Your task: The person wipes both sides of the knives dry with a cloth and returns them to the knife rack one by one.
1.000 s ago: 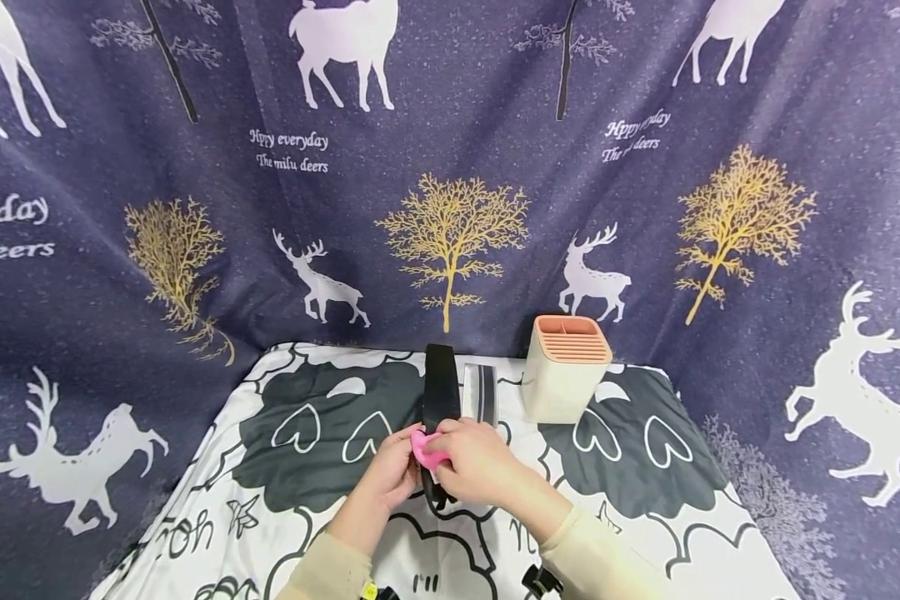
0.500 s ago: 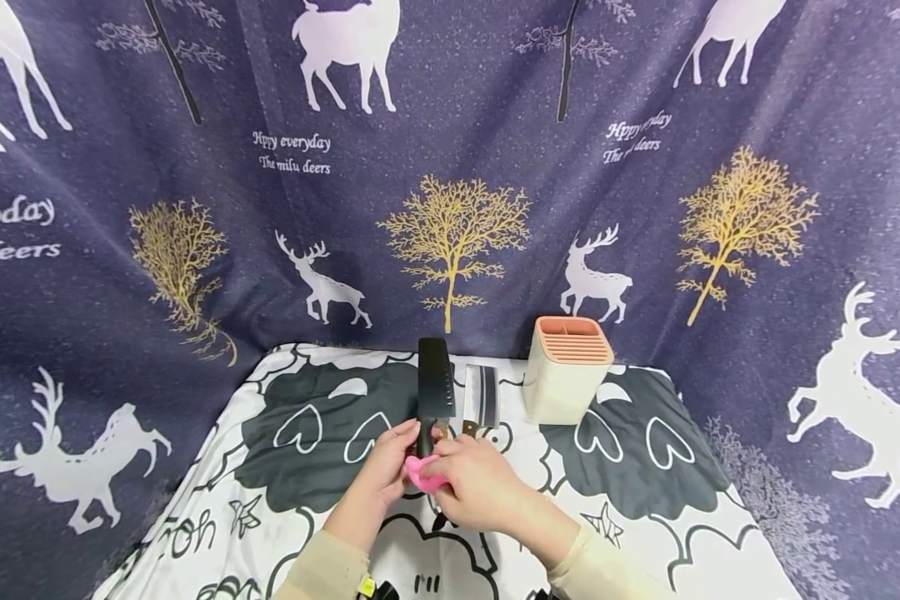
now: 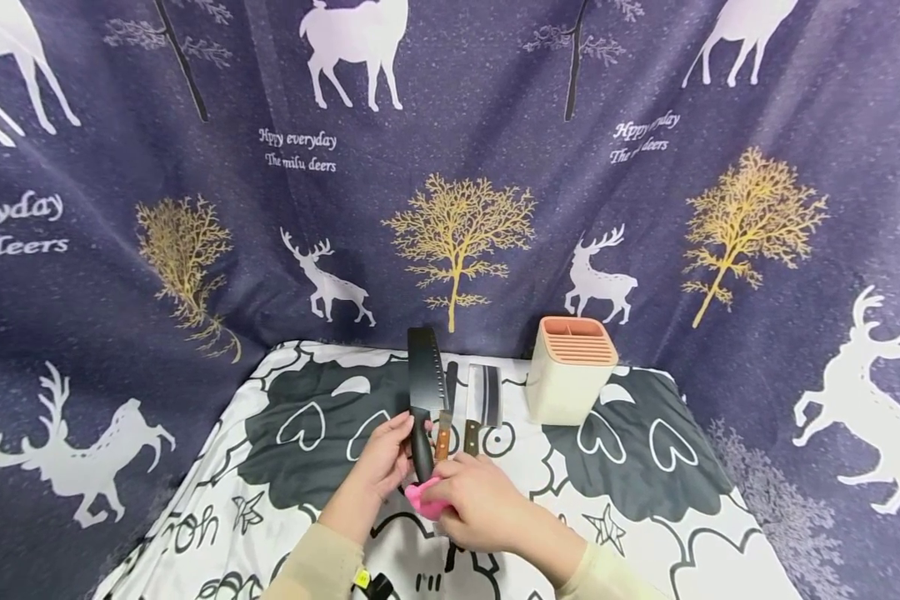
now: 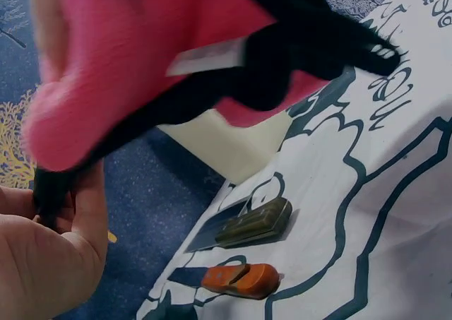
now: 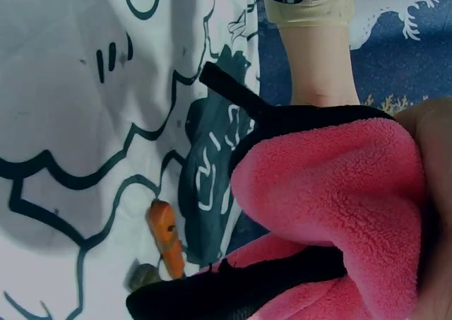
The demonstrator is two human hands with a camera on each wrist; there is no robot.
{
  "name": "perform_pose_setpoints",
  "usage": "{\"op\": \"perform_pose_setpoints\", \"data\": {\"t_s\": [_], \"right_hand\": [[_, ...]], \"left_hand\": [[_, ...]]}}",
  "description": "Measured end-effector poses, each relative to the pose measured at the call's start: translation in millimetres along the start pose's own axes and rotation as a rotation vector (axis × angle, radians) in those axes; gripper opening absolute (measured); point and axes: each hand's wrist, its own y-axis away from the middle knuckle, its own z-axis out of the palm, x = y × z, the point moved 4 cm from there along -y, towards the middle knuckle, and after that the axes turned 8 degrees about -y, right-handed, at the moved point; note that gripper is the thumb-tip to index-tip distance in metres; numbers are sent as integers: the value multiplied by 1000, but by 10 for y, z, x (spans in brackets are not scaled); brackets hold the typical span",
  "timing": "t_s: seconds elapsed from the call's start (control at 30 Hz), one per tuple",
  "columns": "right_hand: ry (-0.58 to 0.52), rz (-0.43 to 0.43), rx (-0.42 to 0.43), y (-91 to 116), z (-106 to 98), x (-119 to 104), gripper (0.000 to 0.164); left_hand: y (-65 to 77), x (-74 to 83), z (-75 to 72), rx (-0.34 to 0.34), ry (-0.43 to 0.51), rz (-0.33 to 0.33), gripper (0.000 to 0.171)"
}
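Observation:
My left hand [image 3: 381, 460] grips a large black kitchen knife [image 3: 426, 371] by its black handle [image 3: 421, 450], the broad blade pointing away from me. A pink cloth [image 3: 426, 498] with dark edging is pinched in my right hand [image 3: 483, 505], at the butt end of that handle. Fluffy cloth [image 4: 127, 66] fills much of the left wrist view, and it hides part of my right fingers. Just right of the black knife lies a narrow knife with an orange-brown handle [image 3: 442, 437]. Beside it is a cleaver [image 3: 483, 396] with a dark wooden handle.
A cream knife block [image 3: 562, 387] with a slotted orange top [image 3: 576, 340] stands at the back right. A black-and-white patterned sheet [image 3: 517, 550] covers the surface. Behind it hangs a dark blue curtain [image 3: 450, 125] with deer and trees.
The cloth in my right hand has slid down the handle toward me. The black knife has shifted left and tilted, uncovering the narrow knife and the cleaver's handle.

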Motion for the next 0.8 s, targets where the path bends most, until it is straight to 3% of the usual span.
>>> {"op": "perform_pose_setpoints", "data": {"t_s": [0.2,0.37,0.6,0.8], "right_hand": [[-47,-15,1,114,60,147,19],[-171,14,24,204,52,344,29],[-479,245,52,306,53,680,37],[-609,369,221,323,36,947,42]], "left_hand": [[-3,41,-63,49,-30,-12,43],[-9,66,-75,64,-78,3,47],[32,92,-21,74,-136,39,51],[41,130,31,81,-220,97,49]]}}
